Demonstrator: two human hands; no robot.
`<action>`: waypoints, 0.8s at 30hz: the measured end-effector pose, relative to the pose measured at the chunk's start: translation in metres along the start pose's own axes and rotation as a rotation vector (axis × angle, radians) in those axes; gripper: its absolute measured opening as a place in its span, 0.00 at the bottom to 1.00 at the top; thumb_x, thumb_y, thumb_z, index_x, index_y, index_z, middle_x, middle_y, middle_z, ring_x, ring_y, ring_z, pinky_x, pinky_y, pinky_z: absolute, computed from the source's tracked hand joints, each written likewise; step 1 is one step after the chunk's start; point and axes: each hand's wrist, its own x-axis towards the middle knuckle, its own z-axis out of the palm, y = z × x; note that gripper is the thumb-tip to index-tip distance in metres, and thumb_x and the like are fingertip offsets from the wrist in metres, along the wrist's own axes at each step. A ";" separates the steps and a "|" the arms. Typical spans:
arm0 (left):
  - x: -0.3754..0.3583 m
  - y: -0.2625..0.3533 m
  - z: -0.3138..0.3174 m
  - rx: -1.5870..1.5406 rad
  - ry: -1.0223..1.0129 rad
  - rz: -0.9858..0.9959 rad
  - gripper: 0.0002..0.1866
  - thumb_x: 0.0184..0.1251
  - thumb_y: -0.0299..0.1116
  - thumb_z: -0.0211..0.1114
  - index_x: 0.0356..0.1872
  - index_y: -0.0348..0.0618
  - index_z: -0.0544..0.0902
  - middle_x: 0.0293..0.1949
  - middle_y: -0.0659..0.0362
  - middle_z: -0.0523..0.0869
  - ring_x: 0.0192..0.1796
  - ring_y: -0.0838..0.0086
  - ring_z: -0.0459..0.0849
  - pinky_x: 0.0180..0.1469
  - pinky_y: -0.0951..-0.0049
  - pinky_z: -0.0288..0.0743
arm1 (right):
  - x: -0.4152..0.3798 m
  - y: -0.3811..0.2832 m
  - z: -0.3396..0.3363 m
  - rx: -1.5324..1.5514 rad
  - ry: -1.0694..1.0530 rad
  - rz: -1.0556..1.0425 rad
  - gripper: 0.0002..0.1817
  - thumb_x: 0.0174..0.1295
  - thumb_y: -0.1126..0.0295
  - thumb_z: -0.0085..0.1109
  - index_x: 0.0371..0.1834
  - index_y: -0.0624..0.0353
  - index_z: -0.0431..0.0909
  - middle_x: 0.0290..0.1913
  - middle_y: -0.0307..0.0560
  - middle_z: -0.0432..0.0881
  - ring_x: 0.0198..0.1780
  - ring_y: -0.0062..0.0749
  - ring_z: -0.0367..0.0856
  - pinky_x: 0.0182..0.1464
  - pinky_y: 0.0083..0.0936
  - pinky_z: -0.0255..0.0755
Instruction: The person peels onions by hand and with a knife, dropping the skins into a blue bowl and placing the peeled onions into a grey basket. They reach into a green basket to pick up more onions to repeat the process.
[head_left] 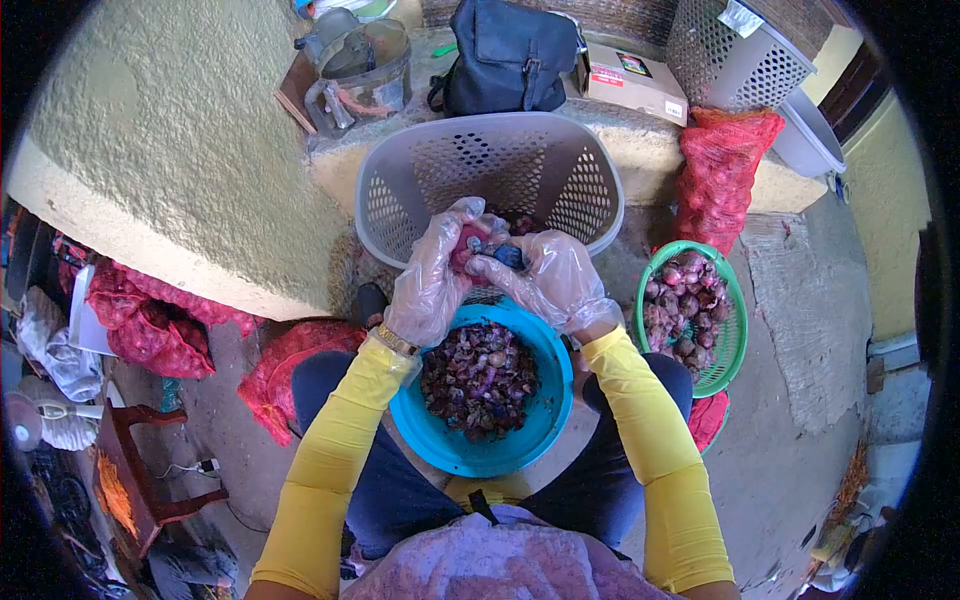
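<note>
My left hand (437, 268), in a clear plastic glove, is closed around a reddish-purple onion (466, 246). My right hand (545, 277), gloved too, has its fingers bent against the onion from the right, with a small dark blue object (508, 256) at them; what that object is, I cannot make out. Both hands are above the near rim of a grey perforated basket (490, 128). Below them, between my knees, a blue basin (480, 462) holds dark onion peels and pieces (480, 380).
At right stands a green basket (738, 350) of onions, with a red mesh sack (718, 175) behind it. More mesh sacks (150, 320) lie at left. A black backpack (512, 60), a cardboard box (632, 82) and a bucket (370, 65) rest on the ledge.
</note>
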 end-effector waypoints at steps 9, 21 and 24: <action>-0.002 0.000 -0.002 0.007 0.008 0.000 0.19 0.88 0.44 0.54 0.65 0.42 0.77 0.59 0.52 0.83 0.62 0.62 0.84 0.63 0.60 0.82 | 0.000 -0.002 0.001 -0.053 -0.030 -0.041 0.27 0.67 0.42 0.68 0.44 0.58 0.92 0.25 0.63 0.84 0.30 0.59 0.86 0.36 0.48 0.78; -0.007 0.017 -0.008 -0.091 0.082 -0.086 0.20 0.85 0.44 0.58 0.66 0.43 0.76 0.65 0.49 0.80 0.67 0.56 0.83 0.68 0.58 0.81 | -0.002 -0.003 -0.003 -0.202 -0.105 -0.178 0.34 0.63 0.30 0.63 0.27 0.53 0.90 0.23 0.54 0.85 0.27 0.53 0.86 0.35 0.48 0.80; -0.008 0.016 -0.008 -0.045 0.098 -0.086 0.23 0.86 0.45 0.57 0.70 0.43 0.73 0.65 0.49 0.80 0.67 0.57 0.83 0.71 0.57 0.78 | 0.000 -0.002 0.000 -0.271 -0.196 -0.225 0.36 0.63 0.29 0.63 0.25 0.56 0.89 0.22 0.55 0.84 0.27 0.54 0.86 0.35 0.48 0.80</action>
